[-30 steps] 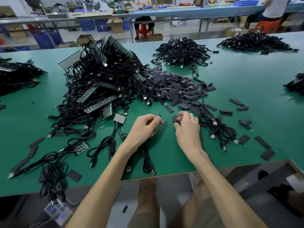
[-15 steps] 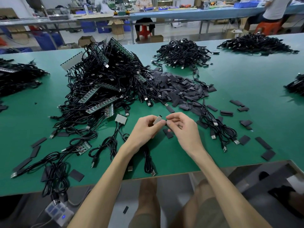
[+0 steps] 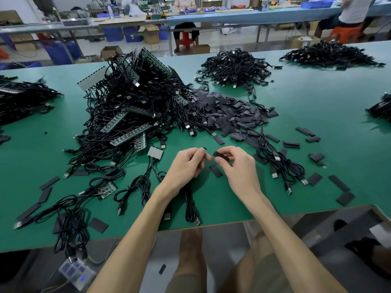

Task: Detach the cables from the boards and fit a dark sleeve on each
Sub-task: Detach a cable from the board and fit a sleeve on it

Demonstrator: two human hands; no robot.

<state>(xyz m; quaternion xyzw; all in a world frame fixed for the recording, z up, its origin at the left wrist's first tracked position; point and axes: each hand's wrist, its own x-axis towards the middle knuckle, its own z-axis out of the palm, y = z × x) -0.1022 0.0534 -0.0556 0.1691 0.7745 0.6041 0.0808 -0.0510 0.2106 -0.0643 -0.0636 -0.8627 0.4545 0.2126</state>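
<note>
Now pinching a freshly lifted dark sleeve (image 3: 221,156) in the right hand (image 3: 240,168), just beside the cable end (image 3: 204,148) clamped in the left hand (image 3: 186,166), so looks ready for sleeving.

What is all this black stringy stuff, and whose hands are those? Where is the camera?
There is no machine here, just a person working. The camera sits on the person's head and looks down, so you see their own two arms.

The left hand pinches the end of a black cable. Its tip is mostly hidden by the fingers. The right hand pinches a small, flat dark sleeve, held close to that tip but not on it yet.

On the green table lies a big tangle of cables and green boards. Beside it is a heap of loose sleeves. Farther back are more cable piles.
</note>
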